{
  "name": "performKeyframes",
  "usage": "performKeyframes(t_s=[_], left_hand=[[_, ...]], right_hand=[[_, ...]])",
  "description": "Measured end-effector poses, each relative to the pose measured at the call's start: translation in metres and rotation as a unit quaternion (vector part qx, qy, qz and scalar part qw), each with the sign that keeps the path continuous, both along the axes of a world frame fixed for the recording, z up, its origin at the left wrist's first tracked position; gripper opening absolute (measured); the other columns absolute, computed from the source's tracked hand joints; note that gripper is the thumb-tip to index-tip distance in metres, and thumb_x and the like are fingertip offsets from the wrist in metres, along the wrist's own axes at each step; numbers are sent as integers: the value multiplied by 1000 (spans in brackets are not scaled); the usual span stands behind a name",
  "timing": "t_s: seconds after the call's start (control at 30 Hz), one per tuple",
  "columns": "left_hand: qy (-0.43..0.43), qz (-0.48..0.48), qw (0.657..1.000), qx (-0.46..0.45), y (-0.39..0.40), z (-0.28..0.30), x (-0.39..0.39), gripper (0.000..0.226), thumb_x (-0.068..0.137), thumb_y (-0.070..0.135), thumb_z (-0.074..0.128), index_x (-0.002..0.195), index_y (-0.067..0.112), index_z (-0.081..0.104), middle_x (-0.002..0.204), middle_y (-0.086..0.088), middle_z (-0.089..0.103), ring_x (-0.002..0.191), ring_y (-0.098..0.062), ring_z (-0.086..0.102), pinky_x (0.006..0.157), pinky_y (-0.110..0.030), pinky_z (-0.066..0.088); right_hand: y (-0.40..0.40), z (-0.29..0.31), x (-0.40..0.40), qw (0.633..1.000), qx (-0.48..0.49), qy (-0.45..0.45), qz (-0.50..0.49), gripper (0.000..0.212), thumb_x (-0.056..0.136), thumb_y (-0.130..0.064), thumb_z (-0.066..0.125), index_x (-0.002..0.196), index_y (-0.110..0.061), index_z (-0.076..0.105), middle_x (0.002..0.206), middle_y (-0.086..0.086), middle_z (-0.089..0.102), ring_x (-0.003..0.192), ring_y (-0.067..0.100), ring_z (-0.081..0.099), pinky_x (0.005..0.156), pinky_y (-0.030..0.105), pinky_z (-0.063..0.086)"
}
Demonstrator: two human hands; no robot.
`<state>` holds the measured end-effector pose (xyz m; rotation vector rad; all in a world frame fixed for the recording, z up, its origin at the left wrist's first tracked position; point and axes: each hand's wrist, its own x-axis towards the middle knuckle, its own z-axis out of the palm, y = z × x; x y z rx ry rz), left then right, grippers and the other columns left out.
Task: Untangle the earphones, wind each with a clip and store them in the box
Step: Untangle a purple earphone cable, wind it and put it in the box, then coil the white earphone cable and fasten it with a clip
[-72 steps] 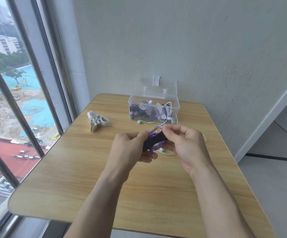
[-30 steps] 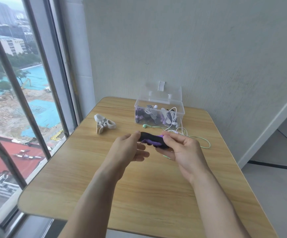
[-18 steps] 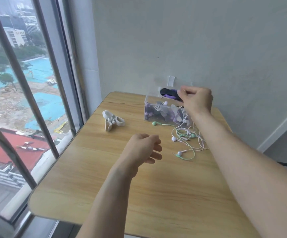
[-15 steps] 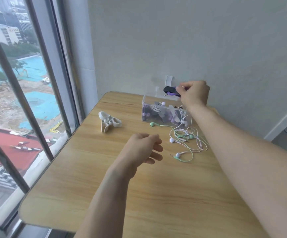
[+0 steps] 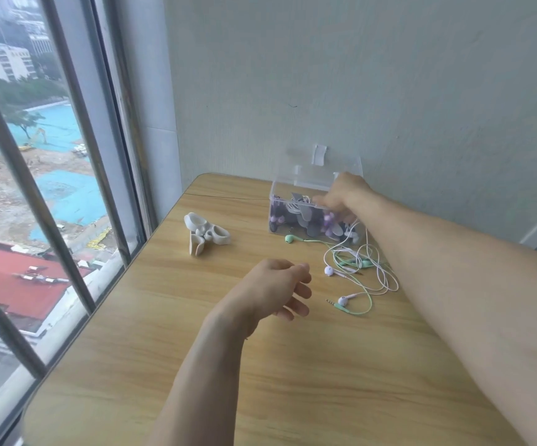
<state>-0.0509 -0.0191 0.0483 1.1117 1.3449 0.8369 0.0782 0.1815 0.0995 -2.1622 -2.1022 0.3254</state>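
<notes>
hands: right (image 5: 344,196) over box (image 5: 281,201); tangled earphones (image 5: 362,272) beside forearm.

table (image 5: 164,365): light wood grain, rounded corners | window (image 5: 51,188): left, dark bars | wall (image 5: 389,91): pale, textured, behind

Head view — forward, downward, near tabletop (image 5: 260,365)

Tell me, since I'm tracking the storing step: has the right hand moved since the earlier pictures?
Yes. The right hand left the table's middle, went to the clear box by the wall, and now dips into it.
</notes>
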Motion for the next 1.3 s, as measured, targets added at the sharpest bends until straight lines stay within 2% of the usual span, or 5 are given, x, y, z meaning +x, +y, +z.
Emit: performKeyframes(t_s=[0.23, 0.4, 0.63, 1.1, 1.3], left_hand=[[18, 16, 1000, 5, -1, 0, 9, 31, 103, 31, 47, 107, 6, 65, 96, -8, 69, 68, -21, 68, 59, -28, 49], [65, 21, 997, 24, -7, 2, 14, 31, 103, 31, 46, 108, 6, 64, 98, -7, 71, 67, -18, 68, 61, -29, 50], [185, 15, 979, 79, -19, 1, 29, 24, 97, 36, 47, 93, 17, 62, 85, -2, 74, 79, -20, 72, 79, -40, 59], [337, -55, 916, 211, -22, -10, 55, 53, 86, 12, 57, 136, 29, 50, 135, 5, 47, 122, -23, 40, 98, -30, 35], [278, 19, 915, 291, -20, -13, 59, 6, 91, 30, 67, 92, 26, 70, 89, 7, 65, 84, -7, 59, 70, -18, 42]], right_hand=[[-23, 16, 22, 997, -21, 17, 78, 65, 108, -44, 24, 111, 0, 72, 128, 25, 62, 113, 37, 61, 98, 37, 47], [-50, 10, 54, 952, 266, 145, 49, 38, 93, -15, 51, 58, -3, 55, 60, 16, 57, 68, 37, 52, 60, 35, 41], [-117, -76, 98, 967, 116, 225, -23, 37, 84, -25, 73, 120, -19, 67, 122, 4, 63, 119, 24, 55, 97, 28, 39], [-212, -104, 83, 893, 87, 433, 91, 9, 95, -22, 67, 86, -20, 64, 88, -5, 70, 86, 11, 64, 81, 30, 51], [-223, -71, 79, 851, 136, 485, 151, 11, 101, -16, 58, 90, -16, 58, 83, -10, 69, 77, 7, 63, 69, 21, 48]])
